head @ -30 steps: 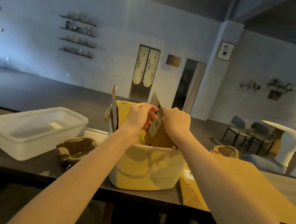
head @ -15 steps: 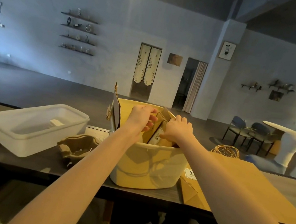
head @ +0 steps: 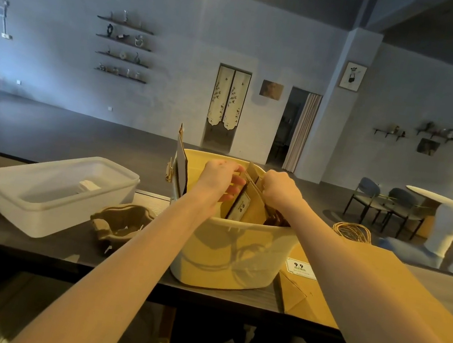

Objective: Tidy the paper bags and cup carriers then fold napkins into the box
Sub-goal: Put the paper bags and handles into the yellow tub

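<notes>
Toward the left end of the counter stands a translucent white box, lid off, with a small pale folded napkin lying inside near its far wall. Just right of it, near the counter's front edge, a brown moulded cup carrier lies crumpled and tilted, touching neither the box nor the tub as far as can be told.

At the middle of the counter sits a pale yellow tub. A flat brown paper bag stands upright against its left wall, sticking out above the rim. The left hand reaches into the tub from above, its grip curled over the top edge of a folded paper bag with a white label, fingers on the near face. The right hand is beside it, grip closed in a pinch on the same bag's upper edge from the right. The bag leans steeply, its top between the two hands, its lower part down inside the tub among other brown paper.

At the right end, a large brown paper bag lies flat, carrying a white label reading 9.9 near the tub, with its twisted cord handles at the far edge.
</notes>
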Tool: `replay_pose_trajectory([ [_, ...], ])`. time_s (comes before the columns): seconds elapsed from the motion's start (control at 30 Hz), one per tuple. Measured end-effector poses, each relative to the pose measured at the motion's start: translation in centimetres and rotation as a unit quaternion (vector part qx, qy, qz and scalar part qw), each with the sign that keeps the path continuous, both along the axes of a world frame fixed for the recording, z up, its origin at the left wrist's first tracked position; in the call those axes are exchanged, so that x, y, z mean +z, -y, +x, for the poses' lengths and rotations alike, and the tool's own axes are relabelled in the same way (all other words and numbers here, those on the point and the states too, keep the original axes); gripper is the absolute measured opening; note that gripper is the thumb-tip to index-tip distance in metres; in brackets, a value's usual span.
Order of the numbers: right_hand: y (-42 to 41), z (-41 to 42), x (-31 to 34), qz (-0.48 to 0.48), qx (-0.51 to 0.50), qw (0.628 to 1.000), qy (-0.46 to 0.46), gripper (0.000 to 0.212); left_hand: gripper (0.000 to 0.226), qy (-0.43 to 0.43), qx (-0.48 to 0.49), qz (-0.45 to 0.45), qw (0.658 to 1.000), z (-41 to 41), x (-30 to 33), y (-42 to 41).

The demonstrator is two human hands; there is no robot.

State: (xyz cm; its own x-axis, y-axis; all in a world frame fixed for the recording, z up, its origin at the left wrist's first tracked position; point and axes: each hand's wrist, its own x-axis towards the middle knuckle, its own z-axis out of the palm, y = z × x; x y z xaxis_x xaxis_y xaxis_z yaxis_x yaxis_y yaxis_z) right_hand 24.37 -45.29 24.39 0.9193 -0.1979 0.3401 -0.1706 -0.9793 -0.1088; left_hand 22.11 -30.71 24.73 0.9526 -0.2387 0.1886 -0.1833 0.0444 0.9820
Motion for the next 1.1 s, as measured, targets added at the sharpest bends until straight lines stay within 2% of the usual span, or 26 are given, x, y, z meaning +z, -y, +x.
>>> replay_pose_trajectory([
  [0.13, 0.0, -0.3, 1.0, -0.031, -0.002, 0.999, 0.011, 0.020, 0.020, -0.002, 0.000, 0.001, 1.000, 0.0, -0.1, 0.0],
  [0.3, -0.3, 0.7, 0.7, -0.025, -0.005, 0.998, -0.058, 0.024, 0.019, -0.003, 0.002, -0.003, 1.000, 0.0, 0.0, 0.1],
  [0.4, 0.0, 1.2, 0.3, -0.037, -0.016, 0.997, -0.068, 0.024, 0.019, -0.001, -0.001, -0.001, 1.000, 0.1, -0.1, 0.0],
  [0.53, 0.4, 0.9, 0.8, -0.008, -0.004, 0.997, -0.083, 0.025, 0.019, 0.005, -0.005, 0.005, 1.000, 0.4, -0.1, -0.1],
  [0.63, 1.0, 0.1, 1.3, 0.039, 0.018, 0.998, -0.051, 0.027, 0.020, 0.035, -0.018, 0.032, 0.999, 0.3, 0.0, -0.1],
  [0.77, 2.2, -3.2, 2.3, 0.090, 0.031, 0.995, 0.033, 0.028, 0.021, 0.147, -0.022, 0.104, 0.983, -0.4, 0.2, 0.8],
  [0.9, 4.5, -7.1, 2.5, 0.129, 0.012, 0.987, 0.094, 0.027, 0.021, 0.188, -0.043, 0.090, 0.977, -2.9, 0.4, 2.7],
  [1.0, 6.3, -10.1, 1.1, 0.163, -0.019, 0.982, 0.092, 0.028, 0.021, 0.155, -0.108, 0.083, 0.978, -5.4, -0.2, 4.5],
  [1.1, 7.7, -12.8, -1.1, 0.186, -0.058, 0.979, 0.065, 0.029, 0.018, 0.069, -0.184, 0.146, 0.970, -7.3, -1.3, 6.3],
])
